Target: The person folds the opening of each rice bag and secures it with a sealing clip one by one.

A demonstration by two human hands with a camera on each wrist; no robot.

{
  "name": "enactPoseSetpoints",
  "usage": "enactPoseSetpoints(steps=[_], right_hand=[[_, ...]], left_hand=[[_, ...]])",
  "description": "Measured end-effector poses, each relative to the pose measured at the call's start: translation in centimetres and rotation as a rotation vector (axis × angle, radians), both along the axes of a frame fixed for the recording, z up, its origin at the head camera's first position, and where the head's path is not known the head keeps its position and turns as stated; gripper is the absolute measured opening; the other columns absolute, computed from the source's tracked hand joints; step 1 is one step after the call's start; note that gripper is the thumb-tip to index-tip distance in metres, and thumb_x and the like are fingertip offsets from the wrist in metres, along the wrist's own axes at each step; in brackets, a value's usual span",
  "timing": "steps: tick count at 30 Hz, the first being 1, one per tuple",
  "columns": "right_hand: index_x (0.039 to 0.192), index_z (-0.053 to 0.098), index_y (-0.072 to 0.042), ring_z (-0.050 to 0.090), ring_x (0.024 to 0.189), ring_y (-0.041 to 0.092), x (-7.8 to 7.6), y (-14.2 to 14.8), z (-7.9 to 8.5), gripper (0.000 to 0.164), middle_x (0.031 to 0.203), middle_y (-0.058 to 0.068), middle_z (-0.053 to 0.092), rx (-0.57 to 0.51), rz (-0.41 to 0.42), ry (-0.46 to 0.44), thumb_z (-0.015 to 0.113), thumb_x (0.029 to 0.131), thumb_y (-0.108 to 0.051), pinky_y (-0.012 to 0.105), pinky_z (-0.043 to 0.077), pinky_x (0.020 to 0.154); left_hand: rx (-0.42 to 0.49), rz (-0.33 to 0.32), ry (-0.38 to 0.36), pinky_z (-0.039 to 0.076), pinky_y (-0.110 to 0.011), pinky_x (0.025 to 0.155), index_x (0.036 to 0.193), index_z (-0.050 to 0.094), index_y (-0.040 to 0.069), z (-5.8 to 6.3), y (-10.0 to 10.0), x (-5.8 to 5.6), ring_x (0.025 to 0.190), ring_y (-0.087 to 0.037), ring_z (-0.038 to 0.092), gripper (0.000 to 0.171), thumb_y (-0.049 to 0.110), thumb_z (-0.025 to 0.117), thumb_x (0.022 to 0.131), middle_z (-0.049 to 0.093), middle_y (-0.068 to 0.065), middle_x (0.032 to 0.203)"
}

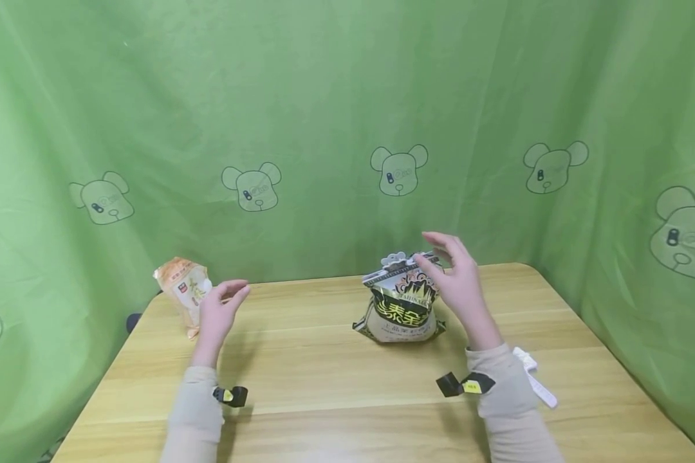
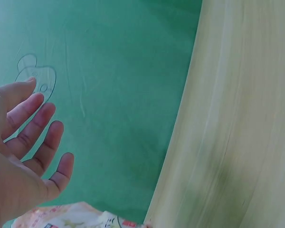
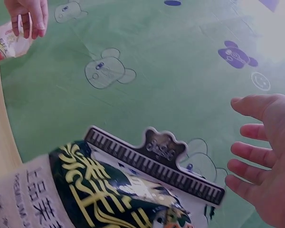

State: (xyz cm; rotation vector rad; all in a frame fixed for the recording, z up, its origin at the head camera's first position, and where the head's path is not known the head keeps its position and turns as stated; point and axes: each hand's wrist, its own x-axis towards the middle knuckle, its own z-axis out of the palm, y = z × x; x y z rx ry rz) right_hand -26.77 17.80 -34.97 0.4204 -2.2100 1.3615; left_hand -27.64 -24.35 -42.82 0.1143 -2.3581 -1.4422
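Observation:
A filled rice bag (image 1: 399, 316), black and tan with yellow characters, stands upright toward the back of the table. Along its top runs a black-and-white bag clip (image 3: 154, 164) with a piano-key pattern. My right hand (image 1: 462, 289) is raised beside the top of this bag, fingers loosely bent and holding nothing; the right wrist view has a gap between fingertips and clip. On the left, an orange-and-white bag (image 1: 181, 278) stands near the table's far left corner. My left hand (image 1: 217, 315) hovers next to it with relaxed, spread fingers and an unfilled palm; whether it touches the bag is unclear.
A white long-handled tool (image 1: 541, 387) lies on the wooden table (image 1: 301, 379), partly behind my right forearm. Green curtain (image 1: 324, 96) with bear outlines surrounds the table's back and sides. Each sleeve carries a black wrist strap.

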Motion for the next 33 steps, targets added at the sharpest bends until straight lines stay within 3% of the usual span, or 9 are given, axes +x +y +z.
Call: enactPoseSetpoints(steps=[9, 16, 19, 25, 33], right_hand=[[0.131, 0.056, -0.004, 0.055, 0.119, 0.029, 0.1, -2.3, -0.7, 0.047, 0.131, 0.014, 0.057, 0.045, 0.073, 0.054, 0.071, 0.088, -0.016, 0.048, 0.046, 0.106], [0.128, 0.059, -0.007, 0.053, 0.119, 0.031, -0.1, -4.0, -1.5, 0.045, 0.13, 0.014, 0.058, 0.09, 0.101, 0.093, 0.073, 0.086, -0.017, 0.053, 0.043, 0.104], [0.127, 0.06, -0.007, 0.049, 0.124, 0.031, -0.1, -4.5, -1.6, 0.045, 0.131, 0.015, 0.057, 0.117, 0.09, 0.117, 0.074, 0.085, -0.018, 0.055, 0.037, 0.108], [0.128, 0.058, -0.007, 0.046, 0.129, 0.032, 0.2, -5.2, -1.6, 0.045, 0.135, 0.015, 0.054, 0.154, 0.109, 0.113, 0.072, 0.087, -0.018, 0.059, 0.034, 0.11], [0.128, 0.058, -0.008, 0.045, 0.13, 0.032, 0.2, -6.7, -2.2, 0.044, 0.136, 0.014, 0.054, 0.184, 0.165, 0.104, 0.071, 0.087, -0.02, 0.057, 0.032, 0.113]], left_hand=[[0.07, 0.098, 0.037, 0.047, -0.015, 0.077, 0.116, 0.066, 0.005, 0.3, -2.3, 0.6, 0.091, -0.001, 0.055, 0.033, 0.029, 0.067, 0.093, 0.067, -0.012, 0.116], [0.134, 0.166, 0.014, 0.049, -0.015, 0.081, 0.118, 0.067, 0.009, 0.7, -3.7, 1.1, 0.088, 0.003, 0.057, 0.037, 0.034, 0.068, 0.091, 0.062, 0.022, 0.094], [0.121, 0.193, 0.025, 0.044, -0.016, 0.083, 0.119, 0.066, 0.009, 0.8, -4.2, 1.3, 0.088, 0.005, 0.054, 0.035, 0.031, 0.067, 0.092, 0.062, 0.02, 0.095], [0.138, 0.239, 0.065, 0.045, -0.01, 0.083, 0.118, 0.067, 0.007, 0.9, -4.9, 1.4, 0.086, 0.008, 0.056, 0.032, 0.027, 0.068, 0.092, 0.062, 0.023, 0.091], [0.172, 0.273, 0.014, 0.045, -0.009, 0.083, 0.123, 0.064, 0.009, 1.5, -5.9, 2.1, 0.088, 0.009, 0.055, 0.038, 0.031, 0.066, 0.093, 0.061, 0.021, 0.098]])
